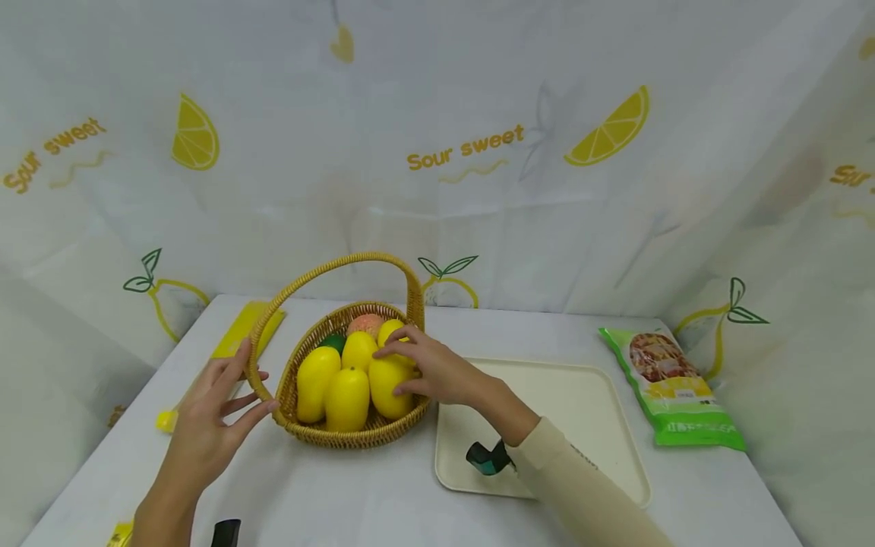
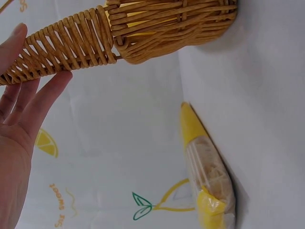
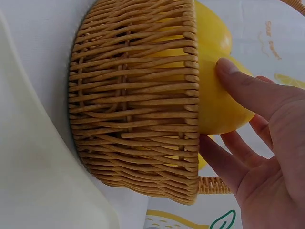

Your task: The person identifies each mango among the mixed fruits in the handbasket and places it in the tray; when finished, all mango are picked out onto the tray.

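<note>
A wicker basket point(image 1: 321, 437) with a tall arched handle stands on the table, holding several yellow mangoes, a pinkish round fruit point(image 1: 365, 324) and a dark green item mostly hidden behind them. My left hand point(image 1: 205, 425) holds the left side of the handle, low down; in the left wrist view the thumb and fingers lie on opposite sides of the woven handle point(image 2: 62, 45). At the basket's right side, my right hand point(image 1: 437, 368) grips a mango point(image 1: 391, 387). Thumb and fingers span this mango point(image 3: 217, 109) above the rim in the right wrist view.
To the right of the basket lies a cream tray point(image 1: 588, 403), partly under my right forearm. A green food bag point(image 1: 673, 387) rests at the table's right edge. Behind my left hand is a yellow and clear package point(image 1: 246, 330). A printed curtain point(image 1: 437, 220) hangs behind the table.
</note>
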{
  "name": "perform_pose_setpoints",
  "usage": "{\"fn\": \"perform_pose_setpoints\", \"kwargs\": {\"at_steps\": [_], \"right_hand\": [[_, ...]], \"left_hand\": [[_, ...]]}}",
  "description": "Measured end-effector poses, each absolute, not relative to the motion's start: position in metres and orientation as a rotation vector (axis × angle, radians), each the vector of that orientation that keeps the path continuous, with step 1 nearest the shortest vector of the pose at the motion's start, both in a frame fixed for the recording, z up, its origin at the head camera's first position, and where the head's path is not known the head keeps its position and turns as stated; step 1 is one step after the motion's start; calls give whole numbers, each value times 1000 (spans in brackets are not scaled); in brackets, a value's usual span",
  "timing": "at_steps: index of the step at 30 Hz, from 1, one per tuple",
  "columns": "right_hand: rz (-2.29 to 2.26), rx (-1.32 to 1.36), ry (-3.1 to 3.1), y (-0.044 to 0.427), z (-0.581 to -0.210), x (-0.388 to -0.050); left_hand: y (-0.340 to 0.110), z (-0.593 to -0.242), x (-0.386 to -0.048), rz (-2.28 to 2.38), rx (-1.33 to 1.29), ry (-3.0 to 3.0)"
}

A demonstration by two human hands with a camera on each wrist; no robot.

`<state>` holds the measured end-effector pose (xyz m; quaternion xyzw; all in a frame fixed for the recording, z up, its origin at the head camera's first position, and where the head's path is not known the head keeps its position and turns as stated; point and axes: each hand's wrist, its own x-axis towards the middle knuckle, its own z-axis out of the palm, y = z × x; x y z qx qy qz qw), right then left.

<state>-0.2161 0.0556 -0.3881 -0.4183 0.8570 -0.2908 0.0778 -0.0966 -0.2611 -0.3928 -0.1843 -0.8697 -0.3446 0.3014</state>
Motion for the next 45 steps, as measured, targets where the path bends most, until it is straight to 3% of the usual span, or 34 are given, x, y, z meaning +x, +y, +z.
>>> {"fn": "perform_pose_setpoints", "kwargs": {"at_steps": [45], "right_hand": [[-1304, -1203, 2640, 131, -358, -213]], "left_hand": [[-263, -404, -100, -1005, -595, -2146]]}}
